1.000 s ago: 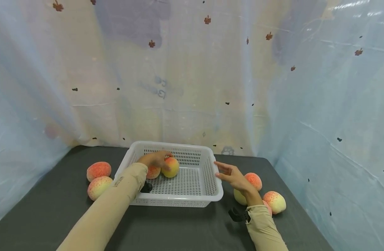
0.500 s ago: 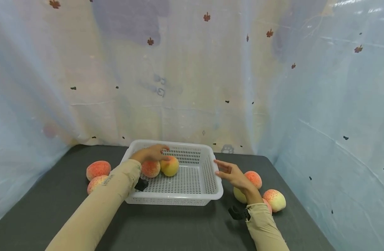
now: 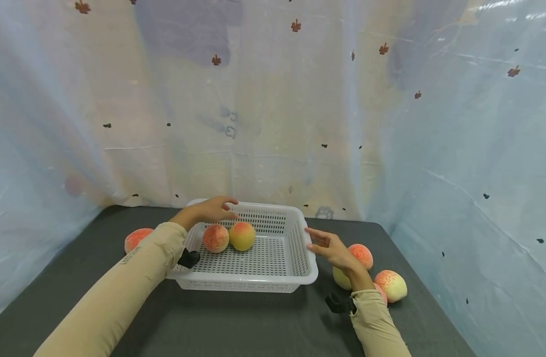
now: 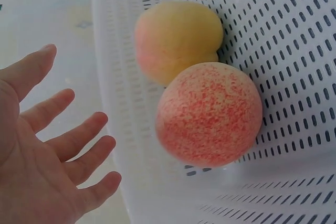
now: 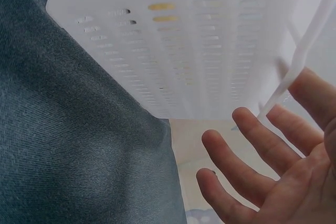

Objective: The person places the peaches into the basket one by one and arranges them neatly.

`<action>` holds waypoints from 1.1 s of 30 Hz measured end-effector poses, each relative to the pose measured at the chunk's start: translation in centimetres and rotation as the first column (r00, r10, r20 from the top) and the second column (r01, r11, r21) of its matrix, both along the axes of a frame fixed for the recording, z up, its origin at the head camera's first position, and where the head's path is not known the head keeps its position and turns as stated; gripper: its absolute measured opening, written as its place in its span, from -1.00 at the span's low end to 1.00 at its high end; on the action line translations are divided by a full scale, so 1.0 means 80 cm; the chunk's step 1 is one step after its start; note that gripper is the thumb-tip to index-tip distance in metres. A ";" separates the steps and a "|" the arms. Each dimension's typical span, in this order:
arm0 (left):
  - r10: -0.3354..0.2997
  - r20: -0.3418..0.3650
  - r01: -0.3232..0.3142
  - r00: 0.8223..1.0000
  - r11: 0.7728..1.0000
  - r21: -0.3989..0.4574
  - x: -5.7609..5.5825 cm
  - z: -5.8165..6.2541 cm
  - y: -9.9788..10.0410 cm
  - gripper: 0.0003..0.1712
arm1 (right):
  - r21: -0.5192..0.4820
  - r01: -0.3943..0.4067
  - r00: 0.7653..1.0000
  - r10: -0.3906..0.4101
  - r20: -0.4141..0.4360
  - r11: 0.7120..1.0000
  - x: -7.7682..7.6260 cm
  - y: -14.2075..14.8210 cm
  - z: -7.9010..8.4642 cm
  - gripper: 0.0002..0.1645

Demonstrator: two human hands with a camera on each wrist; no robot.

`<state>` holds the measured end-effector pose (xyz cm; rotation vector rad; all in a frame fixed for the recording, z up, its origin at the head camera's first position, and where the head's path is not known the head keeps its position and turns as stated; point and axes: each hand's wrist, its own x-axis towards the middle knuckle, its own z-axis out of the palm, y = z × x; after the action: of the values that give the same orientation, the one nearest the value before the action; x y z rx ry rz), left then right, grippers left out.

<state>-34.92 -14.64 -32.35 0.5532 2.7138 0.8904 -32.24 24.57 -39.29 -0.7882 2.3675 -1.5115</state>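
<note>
White plastic, a rectangular slatted basket sits on the dark grey tabletop, with a red-speckled round peach and a smooth yellow peach with a red blush side by side on its floor, towards the left. Half a second ago the left hand was lower and nearer the yellow one; now it has drawn back and up to the left, while both fruits lie where they were. Its fingers are spread and loosely bent, palm bare, holding nothing, just above the basket's back left rim. That arm reaches diagonally forward in a beige sleeve, partly covering the red peach on the table to the left. The right hand stays at the right rim, fingers relaxed and apart, fingertips against its edge, wrist raised over several pink-and-yellow peaches.
</note>
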 end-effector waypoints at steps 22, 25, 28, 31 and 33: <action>-0.027 -0.087 0.034 0.996 0.996 0.077 0.037 0.044 -0.053 -0.33 | -0.010 0.010 1.000 -0.010 0.016 1.000 0.002 0.002 0.005 -0.24; -0.025 -0.084 0.033 0.996 0.994 0.104 0.042 0.049 -0.063 -0.33 | -0.007 0.012 1.000 -0.012 0.016 1.000 0.001 0.003 0.004 -0.24; -0.015 -0.082 0.025 0.997 0.992 0.123 0.044 0.050 -0.074 -0.33 | 0.003 0.019 1.000 -0.019 0.010 1.000 0.001 0.005 0.003 -0.24; -0.014 -0.087 0.026 0.996 0.990 0.135 0.048 0.049 -0.086 -0.32 | 0.016 0.031 1.000 -0.031 0.003 0.999 0.001 0.006 0.003 -0.24; -0.011 -0.100 0.025 0.995 0.990 0.136 0.053 0.049 -0.093 -0.31 | 0.020 0.029 1.000 -0.029 -0.002 0.999 0.001 0.006 0.002 -0.24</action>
<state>-30.70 -22.10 -28.46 0.6655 2.7447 1.0781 -32.18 25.06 -39.11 -0.7540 2.4024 -1.4962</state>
